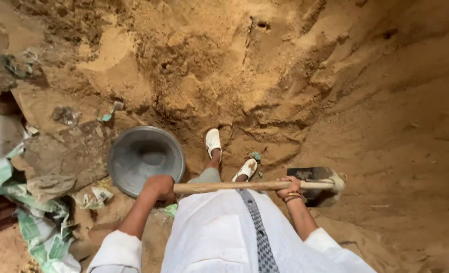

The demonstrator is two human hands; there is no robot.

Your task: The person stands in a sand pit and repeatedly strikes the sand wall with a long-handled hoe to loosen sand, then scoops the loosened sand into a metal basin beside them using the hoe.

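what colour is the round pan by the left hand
Dull grey metal pan, seen in the head view.

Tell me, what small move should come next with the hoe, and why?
Probably swing the hoe blade toward the metal basin: both hands, left and right, grip the wooden handle, and the basin looks empty.

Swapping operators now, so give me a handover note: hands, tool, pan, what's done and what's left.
Left hand grips the butt end of the long wooden-handled shovel; right hand grips it near the dark metal blade.
The shovel is held level across the body, sand on the blade.
The round grey metal pan sits on the sand by the left hand, and looks empty.
Done: blade loaded. Left: filling the pan.
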